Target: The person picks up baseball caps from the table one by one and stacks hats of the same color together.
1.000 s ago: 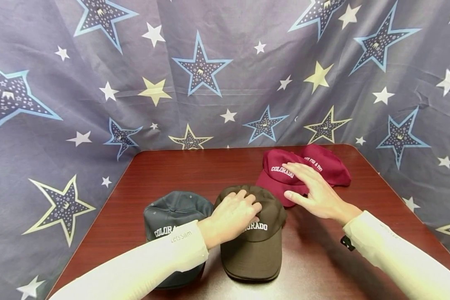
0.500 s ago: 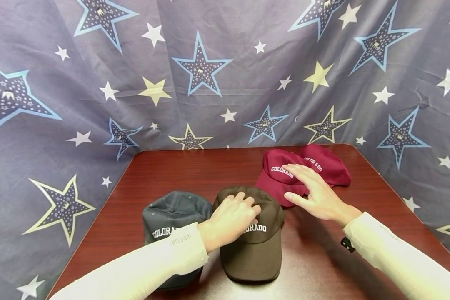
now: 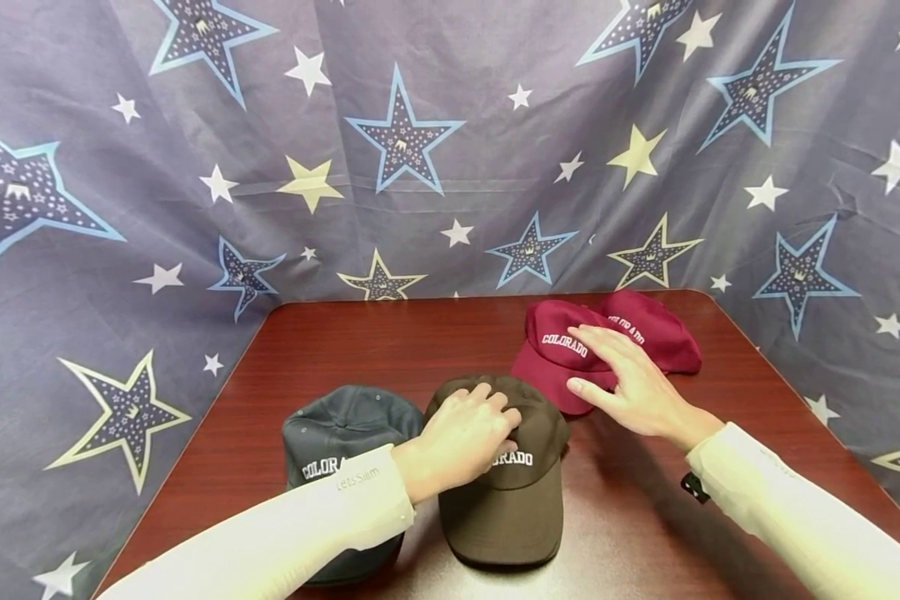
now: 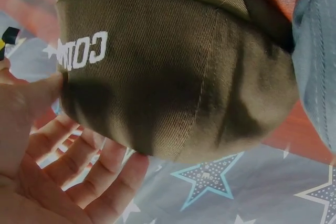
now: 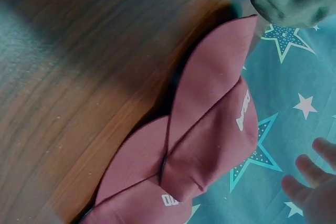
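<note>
Near the middle of the table is an olive-brown baseball cap (image 3: pixel 506 517) with white lettering, its brim toward me. My left hand (image 3: pixel 461 433) grips its crown from above, and the left wrist view shows the thumb (image 4: pixel 39 95) at the lettered front. To its left sits a dark blue-grey baseball cap (image 3: pixel 348 421), partly covered by my left sleeve. My right hand (image 3: pixel 633 383) is held with fingers extended above two maroon baseball caps, holding nothing. The nearer maroon cap (image 3: pixel 551 379) overlaps the farther maroon cap (image 3: pixel 671 337); in the right wrist view they lie apart from my fingertips (image 5: pixel 294 190).
A reddish-brown table (image 3: pixel 367 342) bears all the caps. Its back edge runs along a grey-blue curtain (image 3: pixel 480 150) printed with stars, which also hangs at both sides. A small black object (image 3: pixel 694 487) shows under my right cuff.
The brown cap and the dark blue-grey cap have shifted slightly left and toward me, together with my left hand. My right hand and the maroon caps stay where they were.
</note>
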A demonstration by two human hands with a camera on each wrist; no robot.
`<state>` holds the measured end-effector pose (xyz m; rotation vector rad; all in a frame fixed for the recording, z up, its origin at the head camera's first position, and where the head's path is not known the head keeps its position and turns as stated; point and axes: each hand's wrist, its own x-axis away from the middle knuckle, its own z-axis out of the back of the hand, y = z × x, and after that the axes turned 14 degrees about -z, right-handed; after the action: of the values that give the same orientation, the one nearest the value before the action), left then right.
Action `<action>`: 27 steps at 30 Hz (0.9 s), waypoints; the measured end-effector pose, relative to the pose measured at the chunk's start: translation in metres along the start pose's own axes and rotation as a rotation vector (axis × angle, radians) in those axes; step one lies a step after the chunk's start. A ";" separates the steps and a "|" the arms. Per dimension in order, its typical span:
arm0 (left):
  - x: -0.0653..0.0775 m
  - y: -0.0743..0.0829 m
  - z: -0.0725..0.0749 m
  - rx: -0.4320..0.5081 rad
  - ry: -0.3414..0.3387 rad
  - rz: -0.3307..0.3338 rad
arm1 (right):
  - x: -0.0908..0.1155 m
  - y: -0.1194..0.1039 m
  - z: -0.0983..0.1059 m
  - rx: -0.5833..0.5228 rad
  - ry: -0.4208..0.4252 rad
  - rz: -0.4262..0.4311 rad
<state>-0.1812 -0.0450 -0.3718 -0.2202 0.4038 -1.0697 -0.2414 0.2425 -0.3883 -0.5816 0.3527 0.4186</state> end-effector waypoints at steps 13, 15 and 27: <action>0.017 -0.023 0.010 0.197 0.175 0.123 | -0.015 0.001 0.001 0.108 0.034 -0.153; 0.020 -0.027 0.012 0.230 0.186 0.145 | -0.017 0.001 0.001 0.123 0.036 -0.177; 0.049 -0.046 0.008 0.302 0.248 0.267 | -0.034 0.003 0.000 0.145 0.041 -0.221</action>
<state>-0.1941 -0.1101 -0.3581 0.2326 0.4729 -0.8820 -0.2725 0.2352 -0.3754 -0.4817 0.3507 0.1671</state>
